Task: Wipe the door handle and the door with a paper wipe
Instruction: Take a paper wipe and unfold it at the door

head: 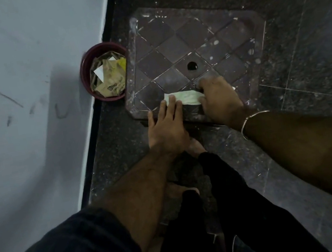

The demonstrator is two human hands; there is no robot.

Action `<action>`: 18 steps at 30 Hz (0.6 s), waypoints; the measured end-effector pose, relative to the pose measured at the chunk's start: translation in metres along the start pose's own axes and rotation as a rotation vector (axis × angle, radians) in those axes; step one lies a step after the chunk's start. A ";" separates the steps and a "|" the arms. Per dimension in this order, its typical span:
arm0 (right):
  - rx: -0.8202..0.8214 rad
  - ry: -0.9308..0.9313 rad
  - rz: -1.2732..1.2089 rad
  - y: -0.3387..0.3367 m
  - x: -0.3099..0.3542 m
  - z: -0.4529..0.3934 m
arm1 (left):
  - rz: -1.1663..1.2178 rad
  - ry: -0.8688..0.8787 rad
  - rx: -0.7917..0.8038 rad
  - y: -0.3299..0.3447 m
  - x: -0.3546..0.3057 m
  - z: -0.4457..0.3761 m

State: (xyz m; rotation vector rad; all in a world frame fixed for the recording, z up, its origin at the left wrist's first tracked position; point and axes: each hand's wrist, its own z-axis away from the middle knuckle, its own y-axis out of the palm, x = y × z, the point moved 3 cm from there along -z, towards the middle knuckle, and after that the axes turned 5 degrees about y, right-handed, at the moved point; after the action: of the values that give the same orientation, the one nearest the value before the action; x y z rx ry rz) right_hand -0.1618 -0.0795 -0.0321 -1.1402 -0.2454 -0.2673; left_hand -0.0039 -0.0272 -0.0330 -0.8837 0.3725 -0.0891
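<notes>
A folded white paper wipe (184,97) lies on the near edge of a dark plastic stool seat (196,39) with a square pattern and paint specks. My left hand (166,125) lies flat with straight fingers on the wipe's left end. My right hand (219,99) has curled fingers on the wipe's right end and covers that end. No door or door handle is in view.
A maroon bin (88,73) holding crumpled paper bags stands left of the stool against a pale scuffed wall (11,85). Dark speckled floor tiles (312,46) surround the stool. My legs in dark trousers and bare feet are below the hands.
</notes>
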 end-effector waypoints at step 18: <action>0.330 0.400 -1.144 -0.071 0.104 0.028 | 0.853 -0.150 -0.558 -0.078 0.006 0.045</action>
State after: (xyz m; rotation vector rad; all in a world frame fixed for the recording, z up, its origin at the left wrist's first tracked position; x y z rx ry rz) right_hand -0.0888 -0.0905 0.0738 -0.4922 -0.5457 -1.3924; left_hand 0.0241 -0.0447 0.0514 -1.2000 0.6198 0.9003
